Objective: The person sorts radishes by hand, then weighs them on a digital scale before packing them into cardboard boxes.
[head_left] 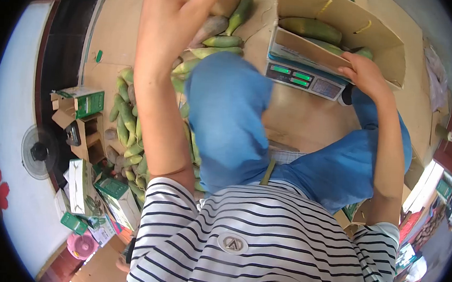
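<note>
My right hand (365,73) has its fingers and thumb closed on the near side of a cardboard box (390,37). Green radishes (310,29) lie inside that box, which rests on a digital scale (309,82) with green lit displays. At the top left, my left hand (175,11) reaches forward over a pile of loose green radishes (127,114). Its thumb is spread away from the other fingers, and the top edge of the view cuts off the fingertips. A dark green radish (240,16) and a brownish one (212,29) lie just right of this hand.
My blue-trousered knees (228,115) are bent between the pile and the scale. Small green-and-white cartons (88,103) stand along the left, near a fan (38,151) and a pink object (82,244). A plastic bag (435,77) lies right of the box.
</note>
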A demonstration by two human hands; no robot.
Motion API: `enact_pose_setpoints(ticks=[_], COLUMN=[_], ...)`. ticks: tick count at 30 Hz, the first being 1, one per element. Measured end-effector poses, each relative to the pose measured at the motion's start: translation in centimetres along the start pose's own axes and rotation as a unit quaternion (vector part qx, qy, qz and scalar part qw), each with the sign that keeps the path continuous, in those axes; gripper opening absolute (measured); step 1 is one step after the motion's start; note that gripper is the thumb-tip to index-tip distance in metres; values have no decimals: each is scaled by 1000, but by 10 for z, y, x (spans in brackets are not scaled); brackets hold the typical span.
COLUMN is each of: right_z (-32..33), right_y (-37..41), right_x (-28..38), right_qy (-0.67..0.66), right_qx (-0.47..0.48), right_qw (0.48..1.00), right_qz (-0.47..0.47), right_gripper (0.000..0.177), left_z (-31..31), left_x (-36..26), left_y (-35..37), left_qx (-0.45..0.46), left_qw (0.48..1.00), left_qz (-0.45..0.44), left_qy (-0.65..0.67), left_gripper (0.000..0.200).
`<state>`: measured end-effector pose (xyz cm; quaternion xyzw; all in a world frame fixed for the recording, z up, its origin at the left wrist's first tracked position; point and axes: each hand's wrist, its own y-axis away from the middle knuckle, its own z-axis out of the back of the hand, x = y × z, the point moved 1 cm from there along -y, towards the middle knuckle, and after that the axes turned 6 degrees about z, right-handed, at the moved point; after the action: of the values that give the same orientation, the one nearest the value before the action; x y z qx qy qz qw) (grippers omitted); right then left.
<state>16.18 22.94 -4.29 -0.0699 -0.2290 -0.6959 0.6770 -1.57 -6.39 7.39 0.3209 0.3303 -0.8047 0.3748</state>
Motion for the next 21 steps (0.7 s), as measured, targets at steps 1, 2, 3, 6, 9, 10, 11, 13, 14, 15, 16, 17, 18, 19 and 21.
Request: enact_pose_setpoints(ticks=[1, 2, 3, 6, 9, 10, 11, 13, 14, 15, 16, 17, 18, 19, 21], right_z=[0, -1, -1, -3, -10, -4, 0, 0, 0, 0, 1, 2, 1, 0, -1], right_y=[-2, -3, -3, -4, -6, -8, -11, -10, -10, -10, -10, -10, -10, -10, -10], right_x=[0, -2, -4, -4, -7, -2, 1, 3, 5, 8, 10, 12, 11, 9, 6], right_qy=[-1, -4, -6, -6, -35, -46, -54, -69, -78, -80, -82, -84, -81, -76, -72], right_qx=[6, 13, 20, 3, -1, 32, 61, 50, 45, 47, 49, 50, 46, 42, 39], right_qw=[1000, 1000, 1000, 1000, 999, 998, 996, 996, 996, 995, 995, 994, 995, 996, 996], right_qz=[2, 5, 6, 6, 11, -7, -26, -17, -13, -20, -28, -37, -35, -33, -33], right_gripper=[27, 28, 29, 30, 27, 27, 27, 26, 25, 25, 25, 25, 25, 25, 26], left_z=[11, 21, 25, 26, 10, 5, -4, -24, -32, -38, -42, -47, -52, -55, -57], left_x=[34, 67, 99, 201, 246, 255, 260, 266, 269, 272, 278, 286, 294, 304, 327], left_y=[9, 24, 45, 133, 221, 244, 262, 282, 288, 292, 293, 290, 289, 290, 296], left_qx=[-2, -2, 24, 104, 228, 269, 275, 276, 270, 263, 254, 245, 237, 212, 163], left_qw=[999, 995, 990, 949, 845, 821, 810, 805, 810, 814, 804, 794, 783, 787, 792], left_qz=[25, 49, 108, 198, 321, 343, 362, 388, 397, 406, 421, 435, 448, 440, 421], left_qy=[-41, -82, -88, -221, -363, -370, -372, -355, -338, -321, -335, -348, -361, -378, -411], left_gripper=[33, 33, 38, 41, 41, 40, 41, 41, 41, 41, 43, 46, 49, 54, 64])
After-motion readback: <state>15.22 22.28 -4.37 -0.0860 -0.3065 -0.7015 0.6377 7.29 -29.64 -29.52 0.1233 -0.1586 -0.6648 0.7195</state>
